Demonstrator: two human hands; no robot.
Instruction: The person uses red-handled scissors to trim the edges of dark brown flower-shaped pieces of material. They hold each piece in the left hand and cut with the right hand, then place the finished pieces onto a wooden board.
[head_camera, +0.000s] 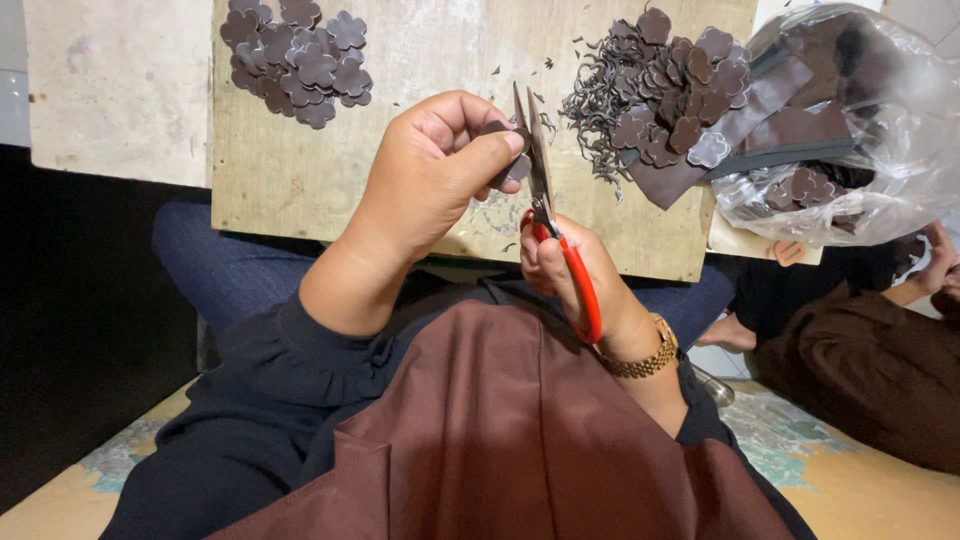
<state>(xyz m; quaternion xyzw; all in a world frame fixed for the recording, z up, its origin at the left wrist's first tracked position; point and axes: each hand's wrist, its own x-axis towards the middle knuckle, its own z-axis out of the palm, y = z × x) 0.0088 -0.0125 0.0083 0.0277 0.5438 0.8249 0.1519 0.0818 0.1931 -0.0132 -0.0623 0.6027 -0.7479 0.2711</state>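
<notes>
Your left hand (430, 180) pinches a small dark flower piece (505, 150) between thumb and fingers, held above the wooden board (300, 170) on your lap. Your right hand (575, 270) grips the red-handled scissors (545, 200), whose blades point upward and meet the piece. A pile of cut flowers (298, 58) lies at the board's far left; trimmings and more flowers (655, 95) lie at its right, beside a clear plastic bag (880, 130) of dark material. Another person's hand (935, 262) shows at the right edge.
</notes>
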